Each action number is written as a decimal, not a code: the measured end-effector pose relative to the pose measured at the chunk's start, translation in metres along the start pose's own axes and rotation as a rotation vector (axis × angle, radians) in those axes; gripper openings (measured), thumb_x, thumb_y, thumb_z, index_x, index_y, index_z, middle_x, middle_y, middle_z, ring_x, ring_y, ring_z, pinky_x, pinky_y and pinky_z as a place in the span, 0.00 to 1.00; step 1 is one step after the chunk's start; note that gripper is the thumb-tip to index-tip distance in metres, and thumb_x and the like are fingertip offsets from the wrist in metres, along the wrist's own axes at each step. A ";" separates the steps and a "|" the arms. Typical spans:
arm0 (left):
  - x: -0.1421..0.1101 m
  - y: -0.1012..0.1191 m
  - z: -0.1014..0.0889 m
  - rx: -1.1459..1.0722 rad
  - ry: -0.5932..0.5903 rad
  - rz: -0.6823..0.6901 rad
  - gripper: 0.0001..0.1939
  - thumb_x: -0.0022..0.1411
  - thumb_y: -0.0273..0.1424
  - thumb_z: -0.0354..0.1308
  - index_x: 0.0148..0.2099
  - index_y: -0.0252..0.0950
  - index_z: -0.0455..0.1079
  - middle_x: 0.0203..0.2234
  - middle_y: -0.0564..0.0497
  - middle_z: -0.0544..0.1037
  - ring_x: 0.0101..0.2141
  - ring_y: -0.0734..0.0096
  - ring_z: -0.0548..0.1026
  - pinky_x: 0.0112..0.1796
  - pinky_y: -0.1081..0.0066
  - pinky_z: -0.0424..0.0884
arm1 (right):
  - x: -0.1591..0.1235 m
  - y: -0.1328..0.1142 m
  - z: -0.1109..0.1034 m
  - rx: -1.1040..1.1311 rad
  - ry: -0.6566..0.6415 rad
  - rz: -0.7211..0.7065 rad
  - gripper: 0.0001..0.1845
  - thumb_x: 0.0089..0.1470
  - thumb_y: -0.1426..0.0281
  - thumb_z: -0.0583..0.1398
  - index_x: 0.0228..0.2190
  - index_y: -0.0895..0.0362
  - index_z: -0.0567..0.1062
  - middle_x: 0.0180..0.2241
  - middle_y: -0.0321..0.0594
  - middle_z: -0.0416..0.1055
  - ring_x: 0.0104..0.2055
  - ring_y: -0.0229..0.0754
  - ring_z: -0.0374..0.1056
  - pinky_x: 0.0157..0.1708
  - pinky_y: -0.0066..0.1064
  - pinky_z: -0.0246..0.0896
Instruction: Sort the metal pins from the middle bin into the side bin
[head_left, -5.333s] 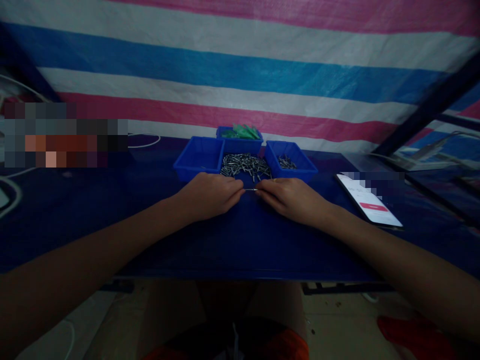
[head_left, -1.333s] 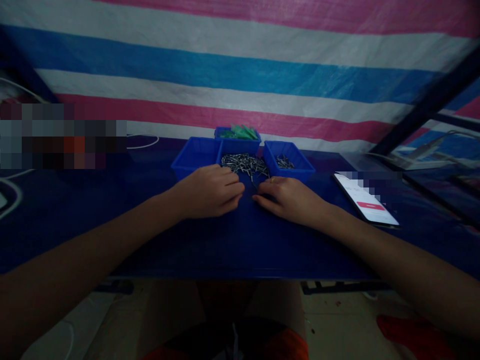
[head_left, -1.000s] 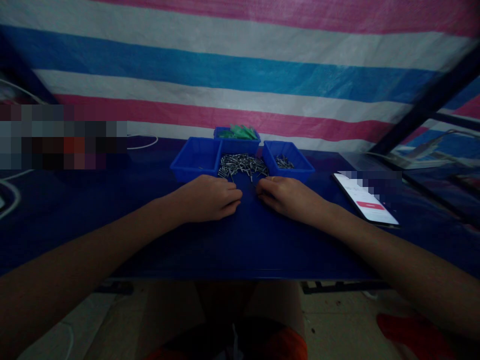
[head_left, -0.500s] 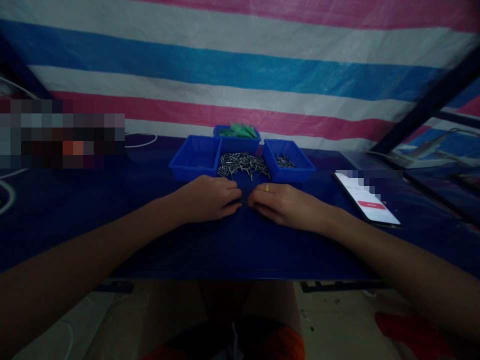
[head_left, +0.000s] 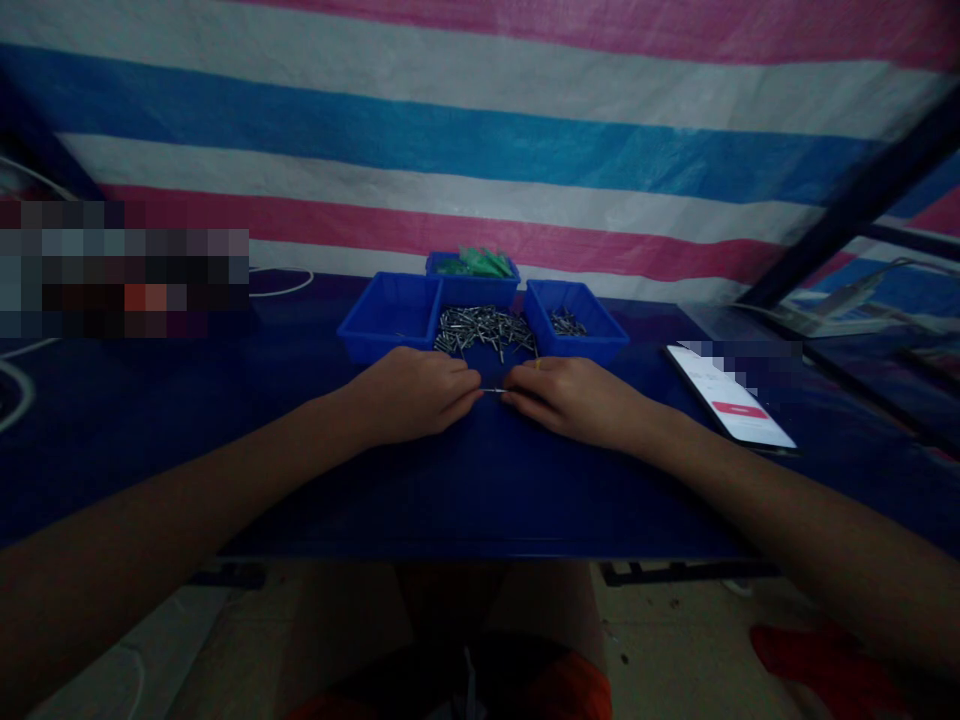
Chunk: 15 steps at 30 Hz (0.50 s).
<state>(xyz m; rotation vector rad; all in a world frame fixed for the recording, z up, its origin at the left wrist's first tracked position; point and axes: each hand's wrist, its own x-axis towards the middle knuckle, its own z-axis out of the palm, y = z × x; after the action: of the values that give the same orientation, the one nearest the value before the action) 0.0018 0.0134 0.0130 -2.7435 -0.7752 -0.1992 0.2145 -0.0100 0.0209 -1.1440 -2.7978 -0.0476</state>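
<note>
A thin metal pin (head_left: pixel 493 390) spans the gap between my hands. Its left end is pinched in the fingers of my left hand (head_left: pixel 427 395), and its right end disappears into the closed fingers of my right hand (head_left: pixel 566 398), which wears a yellow ring. Both hands rest low over the blue table (head_left: pixel 480 490). Just beyond them lies a loose heap of similar slim metal pins (head_left: pixel 486 328). Fingertips hide the pin's two ends, so its exact shape cannot be made out.
Left of the heap stands a blue bin (head_left: pixel 394 310) with little in it. Another blue bin (head_left: pixel 574 310) on the right holds metal pins. Behind, a third bin (head_left: pixel 472 287) contains green packets (head_left: pixel 484 262). A lit phone (head_left: pixel 731 405) lies at the right.
More of the pin now shows between my fingertips, lying level. My right hand has turned slightly and risen a little. The bins and heap stay put.
</note>
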 end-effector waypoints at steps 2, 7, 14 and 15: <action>0.000 0.000 0.000 -0.001 -0.003 -0.005 0.14 0.65 0.34 0.43 0.33 0.35 0.67 0.26 0.51 0.73 0.28 0.71 0.72 0.26 0.72 0.58 | 0.000 -0.001 -0.001 0.002 -0.014 0.006 0.13 0.61 0.66 0.48 0.31 0.59 0.68 0.27 0.38 0.68 0.28 0.37 0.65 0.29 0.28 0.55; 0.000 0.000 -0.001 -0.006 0.003 0.001 0.14 0.65 0.34 0.44 0.33 0.35 0.68 0.26 0.52 0.74 0.28 0.72 0.72 0.25 0.72 0.57 | -0.002 -0.003 0.000 0.021 -0.054 0.014 0.13 0.61 0.65 0.48 0.30 0.58 0.67 0.27 0.38 0.68 0.27 0.36 0.64 0.28 0.28 0.53; 0.000 0.000 -0.002 -0.007 -0.015 -0.008 0.12 0.64 0.35 0.45 0.33 0.36 0.68 0.26 0.52 0.73 0.28 0.71 0.72 0.25 0.73 0.57 | -0.001 -0.003 -0.003 0.018 -0.074 0.044 0.13 0.61 0.66 0.48 0.30 0.58 0.66 0.25 0.37 0.67 0.25 0.35 0.63 0.27 0.28 0.51; 0.000 0.000 -0.002 -0.007 -0.019 -0.010 0.12 0.64 0.35 0.45 0.34 0.36 0.68 0.26 0.52 0.73 0.28 0.71 0.72 0.25 0.73 0.57 | -0.001 -0.003 -0.003 0.015 -0.075 0.048 0.13 0.61 0.66 0.48 0.30 0.58 0.66 0.25 0.37 0.67 0.25 0.35 0.63 0.27 0.28 0.51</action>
<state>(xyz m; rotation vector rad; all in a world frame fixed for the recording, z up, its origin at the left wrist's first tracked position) 0.0021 0.0127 0.0150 -2.7526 -0.7945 -0.1784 0.2133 -0.0126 0.0235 -1.2346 -2.8285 0.0214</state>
